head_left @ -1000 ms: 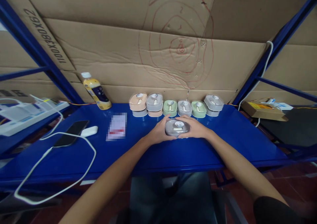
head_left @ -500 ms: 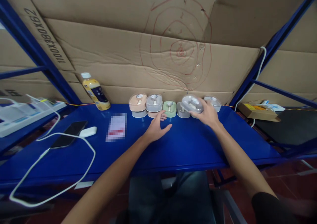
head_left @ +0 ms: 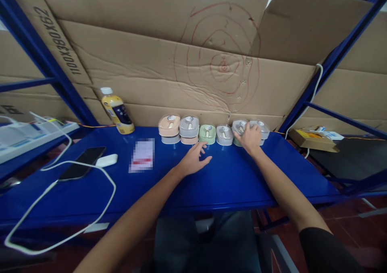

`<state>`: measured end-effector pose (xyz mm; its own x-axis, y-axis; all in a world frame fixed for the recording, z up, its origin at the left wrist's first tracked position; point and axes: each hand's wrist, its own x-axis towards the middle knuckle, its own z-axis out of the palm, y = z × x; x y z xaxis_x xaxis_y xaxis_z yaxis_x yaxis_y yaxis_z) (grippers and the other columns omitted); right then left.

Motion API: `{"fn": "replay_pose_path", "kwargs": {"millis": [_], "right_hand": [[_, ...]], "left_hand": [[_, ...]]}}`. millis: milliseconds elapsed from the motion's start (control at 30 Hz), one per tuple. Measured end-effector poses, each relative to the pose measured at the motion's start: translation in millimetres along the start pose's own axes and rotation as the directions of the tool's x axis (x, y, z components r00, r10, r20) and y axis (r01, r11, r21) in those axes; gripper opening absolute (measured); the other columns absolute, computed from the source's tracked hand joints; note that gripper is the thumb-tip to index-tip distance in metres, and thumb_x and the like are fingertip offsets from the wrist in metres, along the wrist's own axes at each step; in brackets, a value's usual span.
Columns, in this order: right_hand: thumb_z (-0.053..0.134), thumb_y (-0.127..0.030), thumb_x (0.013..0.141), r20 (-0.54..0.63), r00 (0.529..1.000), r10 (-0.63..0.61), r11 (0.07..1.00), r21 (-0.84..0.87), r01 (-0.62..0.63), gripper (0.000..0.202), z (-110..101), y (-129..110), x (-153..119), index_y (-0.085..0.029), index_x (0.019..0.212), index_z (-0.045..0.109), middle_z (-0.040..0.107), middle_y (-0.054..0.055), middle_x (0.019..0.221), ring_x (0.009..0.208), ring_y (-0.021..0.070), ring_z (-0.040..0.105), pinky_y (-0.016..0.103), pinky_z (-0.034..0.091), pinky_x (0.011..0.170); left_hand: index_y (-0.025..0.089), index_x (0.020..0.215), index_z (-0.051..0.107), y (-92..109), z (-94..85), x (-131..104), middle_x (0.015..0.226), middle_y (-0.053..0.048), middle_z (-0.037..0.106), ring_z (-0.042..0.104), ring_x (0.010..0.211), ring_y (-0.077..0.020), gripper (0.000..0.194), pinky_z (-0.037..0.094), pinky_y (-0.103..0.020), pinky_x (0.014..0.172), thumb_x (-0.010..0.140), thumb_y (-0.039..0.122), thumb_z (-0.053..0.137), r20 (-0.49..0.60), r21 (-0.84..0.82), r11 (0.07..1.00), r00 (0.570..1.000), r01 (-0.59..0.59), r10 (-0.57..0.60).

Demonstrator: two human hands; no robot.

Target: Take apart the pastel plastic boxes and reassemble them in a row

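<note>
Several small lidded boxes stand in a row along the back of the blue table. At the left a peach box (head_left: 169, 126) and a grey box (head_left: 189, 127) each rest on another box. A single green box (head_left: 207, 134) and a single grey box (head_left: 224, 135) sit mid-row. My right hand (head_left: 251, 138) is closed round the grey box (head_left: 240, 127) on top of a green one; another grey box (head_left: 262, 129) is just right of it. My left hand (head_left: 195, 158), fingers apart and holding nothing, hovers before the green box.
A yellow bottle (head_left: 118, 111) stands at the back left, with a blurred card (head_left: 142, 155) before it. A phone (head_left: 83, 163), white cable, white adapter (head_left: 107, 160) and power strips lie left. Cardboard (head_left: 145, 55) lines the back; an open carton (head_left: 314, 140) sits right.
My right hand has lowered the grey box from above the row, moving it right onto the green box. My left hand has barely moved. The view has shifted slightly.
</note>
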<state>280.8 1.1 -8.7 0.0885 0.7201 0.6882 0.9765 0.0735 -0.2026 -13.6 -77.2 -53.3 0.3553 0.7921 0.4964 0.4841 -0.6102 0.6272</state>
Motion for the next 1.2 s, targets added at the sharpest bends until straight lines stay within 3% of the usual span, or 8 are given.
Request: {"fn": "replay_pose_path", "kwargs": {"millis": [167,267,467,633,800,1033,1100,1200], "right_hand": [[0.054,-0.059,0.093,-0.063,0.996,-0.07,0.996,-0.051,0.067,0.065,-1.6,-5.0,-2.8,-0.004,0.127,0.059,0.051,0.036,0.14,0.139,0.0557,0.036,0.076,0.033,0.104],[0.052,-0.049,0.097,-0.006,0.97,-0.243,0.969,0.033,0.243,0.059,-6.6,-24.0,-7.3,-0.006,0.137,0.055,0.044,0.032,0.153,0.148,0.0507,0.03,0.072,0.029,0.113],[0.059,-0.048,0.095,0.293,0.753,-0.589,0.807,0.256,0.532,0.072,6.9,-88.5,-21.3,-0.007,0.151,0.044,0.036,0.028,0.163,0.152,0.0444,0.033,0.06,0.03,0.123],[0.065,-0.04,0.092,0.345,0.731,-0.589,0.808,0.255,0.531,0.073,17.9,-105.7,-38.0,-0.007,0.153,0.042,0.039,0.028,0.162,0.153,0.0434,0.033,0.059,0.033,0.122],[0.066,-0.049,0.091,0.283,0.712,-0.642,0.76,0.357,0.544,0.07,-12.4,-85.1,-66.1,-0.01,0.146,0.048,0.044,0.026,0.159,0.151,0.0422,0.038,0.058,0.037,0.122],[0.072,-0.073,0.076,0.294,0.887,-0.356,0.896,0.378,0.234,0.076,-44.1,-86.3,-75.0,-0.018,0.127,0.058,0.062,0.024,0.134,0.123,0.0457,0.062,0.062,0.054,0.1],[0.07,-0.072,0.078,0.404,0.856,-0.322,0.915,0.365,0.172,0.079,-42.6,-86.1,-71.7,-0.017,0.134,0.055,0.066,0.024,0.127,0.114,0.0449,0.067,0.06,0.057,0.091],[0.07,-0.05,0.084,0.445,0.748,-0.492,0.837,0.477,0.267,0.074,-38.8,-74.7,-65.3,-0.016,0.145,0.048,0.064,0.022,0.136,0.123,0.0408,0.064,0.057,0.054,0.1]], "left_hand": [[0.021,0.132,0.054,1.4,-0.7,0.2,0.119,-0.009,0.065,0.067,0.093,-0.0192,0.048,0.061,-0.037,0.081,0.089,0.036,0.069,0.011,0.016,1.0,1.0,0.002,-0.002],[0.02,0.131,0.056,1.1,-0.9,0.9,0.118,-0.009,0.066,0.067,0.092,-0.019,0.044,0.061,-0.037,0.081,0.091,0.036,0.067,-0.002,0.026,1.0,1.0,-0.017,0.017],[0.02,0.112,0.066,-0.1,-5.5,4.9,0.1,-0.005,0.07,0.068,0.086,-0.0175,0.022,0.06,-0.034,0.079,0.092,0.03,0.06,-0.141,0.066,0.997,0.988,-0.05,0.059],[0.02,0.101,0.067,-4.4,-10.7,7.7,0.091,-0.004,0.07,0.069,0.081,-0.0178,0.014,0.06,-0.034,0.077,0.092,0.028,0.059,-0.25,0.094,0.996,0.968,-0.01,0.034],[0.02,0.1,0.067,-1.9,-13.6,8.1,0.097,-0.006,0.071,0.069,0.088,-0.02,0.015,0.059,-0.036,0.083,0.095,0.032,0.059,-0.294,0.09,0.996,0.956,0.025,0.003],[0.02,0.126,0.058,4.1,-14.5,4.3,0.122,-0.011,0.064,0.065,0.115,-0.0254,0.038,0.055,-0.043,0.1,0.096,0.043,0.062,-0.178,0.019,1.0,0.984,0.015,-0.011],[0.021,0.135,0.052,3.6,-14.0,3.4,0.134,-0.013,0.059,0.06,0.127,-0.0287,0.055,0.051,-0.046,0.107,0.089,0.047,0.071,-0.119,0.01,1.0,0.993,0.026,-0.024],[0.021,0.144,0.043,2.6,-15.7,3.4,0.145,-0.016,0.051,0.05,0.138,-0.034,0.086,0.042,-0.052,0.117,0.075,0.05,0.085,-0.079,0.02,0.998,0.995,0.061,-0.059]]}}
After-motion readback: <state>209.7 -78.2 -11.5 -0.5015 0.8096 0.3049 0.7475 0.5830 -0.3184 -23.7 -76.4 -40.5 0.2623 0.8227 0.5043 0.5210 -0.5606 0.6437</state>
